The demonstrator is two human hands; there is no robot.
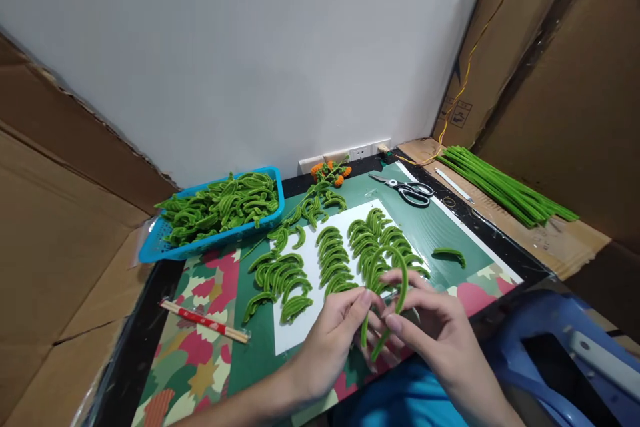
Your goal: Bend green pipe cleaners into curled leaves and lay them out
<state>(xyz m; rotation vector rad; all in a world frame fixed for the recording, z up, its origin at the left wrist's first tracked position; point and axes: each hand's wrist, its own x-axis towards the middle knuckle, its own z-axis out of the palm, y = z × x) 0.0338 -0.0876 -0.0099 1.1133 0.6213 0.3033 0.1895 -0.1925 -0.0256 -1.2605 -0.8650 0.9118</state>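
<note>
A green pipe cleaner (403,265) is bent into an arch, its two ends pointing down. My left hand (340,323) pinches one side of it between thumb and fingers. The other side sits between the thumb and fingers of my right hand (437,323). Beyond my hands, rows of curved green pipe cleaner pieces (333,257) lie on a white sheet (295,340). More bent pieces (283,277) are grouped at the sheet's left. A single folded piece (449,254) rests to the right of it. My fingers partly hide the nearest pieces.
At the back left stands a blue basket (210,240) heaped with green pieces. Orange flowers (333,172) and black-handled scissors (405,190) lie at the back. Straight green stems (505,183) and a white pen (454,185) are right; wrapped chopsticks (205,320) are left. Cardboard walls (570,60) flank the table.
</note>
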